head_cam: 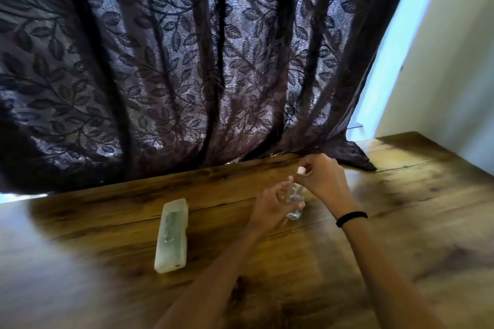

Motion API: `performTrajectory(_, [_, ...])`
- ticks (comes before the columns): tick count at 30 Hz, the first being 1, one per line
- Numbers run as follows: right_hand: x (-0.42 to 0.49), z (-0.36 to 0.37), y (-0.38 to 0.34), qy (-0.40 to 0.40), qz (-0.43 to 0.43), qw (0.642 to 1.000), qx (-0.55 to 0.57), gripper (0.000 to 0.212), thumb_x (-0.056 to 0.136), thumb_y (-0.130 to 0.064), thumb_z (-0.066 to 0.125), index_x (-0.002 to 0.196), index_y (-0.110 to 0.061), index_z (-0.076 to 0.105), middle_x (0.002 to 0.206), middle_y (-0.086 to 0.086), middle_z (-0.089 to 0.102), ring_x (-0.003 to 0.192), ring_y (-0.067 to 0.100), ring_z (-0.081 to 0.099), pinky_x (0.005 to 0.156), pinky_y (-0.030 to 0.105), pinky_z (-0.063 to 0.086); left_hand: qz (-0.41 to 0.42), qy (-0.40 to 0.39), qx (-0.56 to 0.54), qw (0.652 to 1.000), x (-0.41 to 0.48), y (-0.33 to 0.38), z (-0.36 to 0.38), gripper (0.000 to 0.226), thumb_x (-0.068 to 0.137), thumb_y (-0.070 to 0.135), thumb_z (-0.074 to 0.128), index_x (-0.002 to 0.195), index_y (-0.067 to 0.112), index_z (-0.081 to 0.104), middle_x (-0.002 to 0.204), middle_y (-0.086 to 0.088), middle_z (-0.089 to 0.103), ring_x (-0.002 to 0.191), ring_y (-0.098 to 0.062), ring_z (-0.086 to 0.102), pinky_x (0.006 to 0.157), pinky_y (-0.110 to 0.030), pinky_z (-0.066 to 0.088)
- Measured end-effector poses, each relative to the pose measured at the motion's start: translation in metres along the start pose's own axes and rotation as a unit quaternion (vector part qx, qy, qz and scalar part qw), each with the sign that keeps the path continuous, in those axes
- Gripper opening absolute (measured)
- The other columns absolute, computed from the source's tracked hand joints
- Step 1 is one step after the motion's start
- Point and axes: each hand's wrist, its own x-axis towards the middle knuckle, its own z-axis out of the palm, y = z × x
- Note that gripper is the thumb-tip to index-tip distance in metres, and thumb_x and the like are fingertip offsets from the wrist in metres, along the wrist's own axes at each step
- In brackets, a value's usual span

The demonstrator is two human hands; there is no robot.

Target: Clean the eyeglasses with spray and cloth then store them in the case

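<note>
A small clear spray bottle (294,204) stands on the wooden table (414,195), a little right of centre. My left hand (270,208) wraps around its body from the left. My right hand (320,179) is above it, fingers pinched on a small white cap (301,170) at the bottle's top. A pale, translucent eyeglass case (172,235) lies shut on the table to the left of my hands, its long side pointing away from me. No eyeglasses or cloth show in this view.
A dark lace curtain (187,61) with a leaf pattern hangs along the table's far edge, its hem (352,157) resting on the wood just behind my right hand. A pale wall (454,61) rises at the right. A black band (351,218) circles my right wrist.
</note>
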Motion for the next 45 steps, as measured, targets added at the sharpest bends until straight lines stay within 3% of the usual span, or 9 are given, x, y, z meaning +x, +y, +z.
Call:
performTrajectory(8, [0.0, 0.005, 0.001, -0.005, 0.016, 1.0, 0.012, 0.019, 0.074, -0.03, 0.075, 0.084, -0.017, 0.067, 0.082, 0.004, 0.07, 0.075, 0.018, 0.06, 0.062, 0.024, 0.038, 0.01, 0.0, 0.003, 1.0, 0.002, -0.004, -0.001, 0.039, 0.063, 0.041, 0.077, 0.099, 0.029, 0.065, 0.081, 0.018, 0.067, 0.071, 0.007, 0.061, 0.06, -0.009, 0.048])
performTrajectory(11, [0.004, 0.011, -0.01, -0.005, -0.009, 0.999, 0.032, 0.019, 0.074, -0.029, 0.075, 0.085, -0.016, 0.067, 0.081, 0.003, 0.069, 0.075, 0.018, 0.062, 0.061, 0.024, 0.044, 0.014, 0.014, 0.02, 1.0, 0.003, -0.005, -0.018, 0.039, 0.064, 0.036, 0.079, 0.099, 0.026, 0.066, 0.075, 0.019, 0.064, 0.066, 0.014, 0.058, 0.054, -0.005, 0.044])
performTrajectory(13, [0.01, 0.016, -0.024, -0.007, -0.035, 0.999, 0.04, 0.021, 0.073, -0.029, 0.075, 0.087, -0.015, 0.067, 0.075, 0.0, 0.065, 0.065, 0.012, 0.056, 0.051, 0.019, 0.039, 0.006, 0.043, 0.034, 0.998, 0.004, -0.005, -0.036, 0.039, 0.064, 0.032, 0.08, 0.099, 0.023, 0.066, 0.069, 0.021, 0.059, 0.061, 0.02, 0.054, 0.048, -0.001, 0.039])
performTrajectory(18, [0.031, 0.046, -0.08, -0.067, -0.107, 0.989, 0.072, 0.027, 0.075, -0.028, 0.074, 0.094, -0.01, 0.066, 0.07, -0.001, 0.061, 0.053, 0.004, 0.05, 0.041, 0.008, 0.03, -0.017, 0.13, 0.124, 0.984, 0.001, -0.017, -0.103, 0.039, 0.062, 0.04, 0.08, 0.097, 0.027, 0.067, 0.077, 0.016, 0.064, 0.068, 0.003, 0.059, 0.059, -0.015, 0.044])
performTrajectory(24, [0.037, 0.095, -0.143, -0.114, -0.149, 0.974, 0.125, 0.018, 0.078, -0.019, 0.072, 0.092, -0.01, 0.066, 0.096, 0.007, 0.067, 0.089, 0.02, 0.063, 0.067, 0.021, 0.043, -0.086, 0.222, 0.182, 0.954, -0.012, -0.043, -0.167, 0.039, 0.065, 0.037, 0.078, 0.1, 0.023, 0.067, 0.088, 0.002, 0.072, 0.077, -0.014, 0.066, 0.068, -0.03, 0.053])
performTrajectory(30, [0.037, 0.134, -0.167, -0.112, -0.161, 0.968, 0.158, 0.014, 0.078, -0.013, 0.071, 0.091, -0.011, 0.065, 0.09, 0.007, 0.07, 0.058, 0.002, 0.052, 0.048, 0.007, 0.039, -0.107, 0.264, 0.18, 0.941, -0.022, -0.061, -0.179, 0.033, 0.068, 0.035, 0.076, 0.095, 0.019, 0.068, 0.084, 0.003, 0.072, 0.072, -0.013, 0.062, 0.063, -0.03, 0.049])
performTrajectory(37, [0.035, 0.147, -0.165, -0.089, -0.165, 0.97, 0.157, 0.027, 0.08, -0.02, 0.069, 0.105, -0.011, 0.064, 0.1, 0.007, 0.069, 0.091, 0.021, 0.064, 0.07, 0.022, 0.043, -0.101, 0.284, 0.15, 0.942, -0.024, -0.066, -0.175, 0.034, 0.067, 0.029, 0.078, 0.094, 0.01, 0.067, 0.08, -0.003, 0.07, 0.066, -0.013, 0.059, 0.054, -0.024, 0.043])
performTrajectory(40, [0.032, 0.148, -0.16, -0.079, -0.177, 0.968, 0.162, 0.025, 0.081, -0.023, 0.067, 0.104, -0.011, 0.063, 0.099, 0.006, 0.069, 0.09, 0.021, 0.064, 0.069, 0.022, 0.043, -0.11, 0.261, 0.153, 0.947, -0.026, -0.064, -0.175, 0.042, 0.067, 0.031, 0.078, 0.1, 0.008, 0.063, 0.088, -0.008, 0.07, 0.081, -0.023, 0.062, 0.064, -0.037, 0.053])
performTrajectory(45, [0.027, 0.147, -0.151, -0.052, -0.194, 0.965, 0.171, 0.018, 0.085, -0.027, 0.062, 0.093, -0.012, 0.063, 0.086, 0.004, 0.068, 0.076, 0.017, 0.063, 0.063, 0.027, 0.047, -0.071, 0.243, 0.148, 0.956, -0.03, -0.066, -0.175, 0.056, 0.065, 0.031, 0.079, 0.11, 0.008, 0.057, 0.099, -0.008, 0.067, 0.092, -0.029, 0.061, 0.077, -0.048, 0.051])
